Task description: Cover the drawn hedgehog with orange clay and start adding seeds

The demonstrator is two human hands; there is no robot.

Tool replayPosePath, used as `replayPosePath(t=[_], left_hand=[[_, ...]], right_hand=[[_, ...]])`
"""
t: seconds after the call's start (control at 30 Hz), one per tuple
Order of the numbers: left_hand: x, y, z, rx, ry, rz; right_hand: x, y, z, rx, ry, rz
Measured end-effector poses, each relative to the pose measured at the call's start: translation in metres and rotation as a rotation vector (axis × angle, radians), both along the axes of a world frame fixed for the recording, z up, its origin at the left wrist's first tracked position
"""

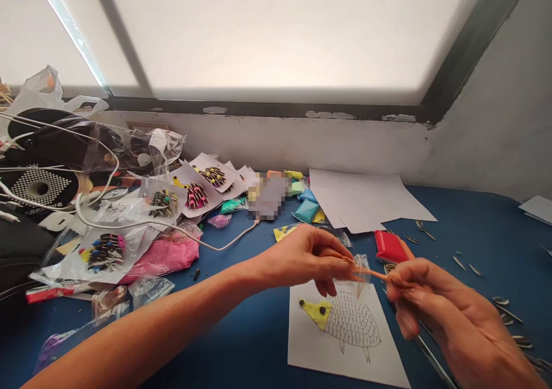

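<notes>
My left hand [308, 257] and my right hand [452, 314] are both closed, pinching the two ends of a stretched strand of orange modelling clay [373, 274]. A clear plastic wrapper [363, 285] hangs by my left fingers. Below the strand lies a white sheet [310, 357] with a hedgehog drawing [351, 323]. Its head is covered in yellow clay [317, 315] with dark dots for the eye and nose; the body has only pen strokes. Beneath my right hand a slim metal tool [435, 360] is partly hidden.
A red clay packet [390, 246] lies behind my right hand; sunflower seeds [500, 300] are scattered at right. Blank paper [366, 199] rests by the wall. At left are finished hedgehog pictures [196, 193], a pink cloth-like bundle [161, 262] and a white cable [159, 225].
</notes>
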State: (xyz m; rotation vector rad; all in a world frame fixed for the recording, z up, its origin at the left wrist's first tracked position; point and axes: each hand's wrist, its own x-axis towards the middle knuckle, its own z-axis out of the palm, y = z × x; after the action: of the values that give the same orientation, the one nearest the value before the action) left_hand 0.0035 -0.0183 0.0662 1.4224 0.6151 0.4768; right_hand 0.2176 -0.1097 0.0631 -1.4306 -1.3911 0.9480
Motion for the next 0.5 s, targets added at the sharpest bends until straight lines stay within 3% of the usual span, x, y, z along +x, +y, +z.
replayPosePath(t=[0.13,0.37,0.5], left_hand=[[0.0,0.0,0.001,0.007,0.002,0.012],[-0.001,0.0,0.002,0.0,-0.013,0.01],[-0.002,0.0,0.003,0.003,-0.009,0.013]], right_hand=[[0.003,0.0,-0.005,-0.09,0.012,0.018],[-0.007,0.0,0.01,0.114,-0.135,-0.097],[-0.013,0.005,0.012,0.014,-0.011,-0.137]])
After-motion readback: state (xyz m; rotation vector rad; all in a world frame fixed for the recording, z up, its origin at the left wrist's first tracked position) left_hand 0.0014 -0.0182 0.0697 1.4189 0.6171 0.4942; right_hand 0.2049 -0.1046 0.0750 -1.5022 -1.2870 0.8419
